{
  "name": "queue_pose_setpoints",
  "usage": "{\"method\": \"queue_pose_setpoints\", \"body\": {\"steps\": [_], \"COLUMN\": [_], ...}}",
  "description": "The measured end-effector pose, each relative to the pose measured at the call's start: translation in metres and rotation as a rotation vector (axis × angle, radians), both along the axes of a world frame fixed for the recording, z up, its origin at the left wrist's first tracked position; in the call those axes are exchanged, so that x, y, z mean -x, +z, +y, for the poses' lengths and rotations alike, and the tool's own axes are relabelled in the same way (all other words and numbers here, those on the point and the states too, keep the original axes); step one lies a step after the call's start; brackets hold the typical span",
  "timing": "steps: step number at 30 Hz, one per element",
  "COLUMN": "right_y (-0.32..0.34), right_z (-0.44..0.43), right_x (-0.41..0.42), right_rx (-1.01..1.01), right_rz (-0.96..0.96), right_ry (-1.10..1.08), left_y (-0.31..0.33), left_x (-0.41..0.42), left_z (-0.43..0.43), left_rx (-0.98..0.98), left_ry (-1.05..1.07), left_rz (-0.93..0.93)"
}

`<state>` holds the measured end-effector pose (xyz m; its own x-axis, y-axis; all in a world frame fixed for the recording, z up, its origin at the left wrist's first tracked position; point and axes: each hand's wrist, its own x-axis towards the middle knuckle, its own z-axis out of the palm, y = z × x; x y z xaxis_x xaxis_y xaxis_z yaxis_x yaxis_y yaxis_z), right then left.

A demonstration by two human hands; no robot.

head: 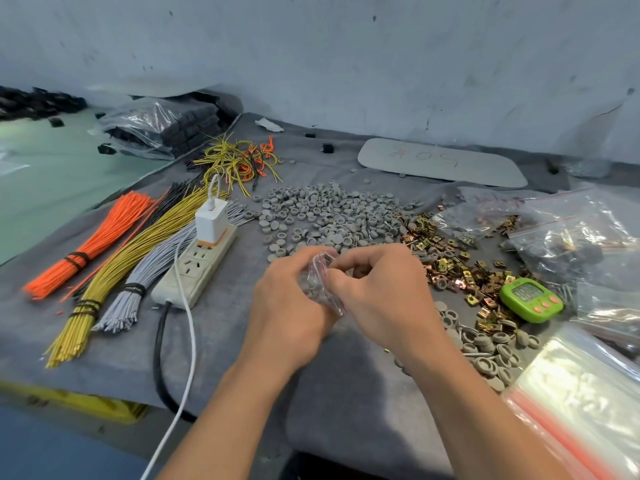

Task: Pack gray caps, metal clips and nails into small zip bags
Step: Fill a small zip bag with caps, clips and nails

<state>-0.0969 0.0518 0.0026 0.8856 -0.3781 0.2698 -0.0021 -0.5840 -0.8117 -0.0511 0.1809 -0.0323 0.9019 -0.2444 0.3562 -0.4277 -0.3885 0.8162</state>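
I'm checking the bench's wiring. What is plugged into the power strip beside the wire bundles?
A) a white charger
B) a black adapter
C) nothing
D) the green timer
A: a white charger stands in the far-end socket of the power strip; the other sockets that show are empty.

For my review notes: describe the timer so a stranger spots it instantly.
On the right of the gray mat lies a scatter of metal clips. The timer sits at its near right edge. It alone is bright green, with orange buttons.
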Motion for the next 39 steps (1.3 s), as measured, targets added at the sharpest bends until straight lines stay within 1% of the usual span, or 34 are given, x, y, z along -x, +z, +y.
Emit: {"method": "queue_pose_setpoints", "body": {"steps": [3, 5, 6, 8, 11, 13, 15, 16, 19, 23, 24, 25, 27, 29, 31, 33, 35, 37, 39], "right_y": [0.000, -0.002, -0.004, -0.009, -0.021, -0.029, -0.034, -0.035, -0.035, -0.031, -0.030, -0.029, -0.023, -0.013, -0.006, -0.003, -0.006, -0.011, -0.012], "right_z": [-0.002, -0.006, -0.009, -0.011, 0.004, 0.022, 0.036, 0.041, 0.045, 0.040, 0.035, 0.028, 0.014, 0.004, 0.000, 0.005, 0.013, 0.019, 0.023], "right_x": [-0.001, -0.002, -0.003, -0.004, -0.005, -0.007, -0.008, -0.008, -0.010, -0.008, -0.008, -0.007, -0.008, -0.010, -0.011, -0.012, -0.015, -0.017, -0.019], "right_rx": [-0.098, -0.162, -0.153, -0.064, 0.133, 0.353, 0.518, 0.542, 0.513, 0.562, 0.543, 0.464, 0.163, -0.140, -0.297, -0.352, -0.355, -0.318, -0.304], "right_rz": [-0.028, -0.074, -0.077, -0.003, 0.238, 0.352, 0.389, 0.396, 0.416, 0.404, 0.366, 0.313, 0.175, -0.013, -0.133, -0.173, -0.153, -0.103, -0.092], "right_ry": [0.009, -0.047, -0.094, -0.157, -0.073, -0.041, -0.057, -0.063, -0.054, -0.059, -0.076, -0.098, -0.091, -0.063, -0.027, 0.029, 0.068, 0.069, 0.067], "left_y": [-0.002, -0.003, -0.002, -0.001, 0.001, 0.003, 0.003, 0.002, -0.001, -0.002, -0.002, -0.003, -0.003, -0.002, -0.003, -0.004, -0.004, -0.003, -0.002], "left_x": [-0.002, -0.006, -0.008, -0.014, -0.021, -0.024, -0.024, -0.024, -0.023, -0.023, -0.023, -0.023, -0.022, -0.019, -0.015, -0.011, -0.006, -0.005, -0.006], "left_z": [0.003, 0.007, 0.009, 0.015, 0.024, 0.027, 0.028, 0.028, 0.028, 0.029, 0.029, 0.029, 0.026, 0.022, 0.016, 0.011, 0.008, 0.008, 0.008], "left_rx": [0.071, 0.121, 0.158, 0.272, 0.452, 0.507, 0.512, 0.502, 0.463, 0.440, 0.419, 0.391, 0.329, 0.257, 0.162, 0.071, 0.032, 0.036, 0.067], "left_ry": [0.011, 0.034, 0.053, 0.112, 0.223, 0.275, 0.304, 0.309, 0.319, 0.328, 0.329, 0.325, 0.291, 0.238, 0.189, 0.157, 0.118, 0.097, 0.097], "left_rz": [0.037, 0.043, 0.047, 0.064, 0.036, -0.004, -0.019, -0.017, -0.023, -0.002, 0.012, 0.022, 0.031, 0.032, -0.004, -0.038, -0.035, -0.023, -0.014]}}
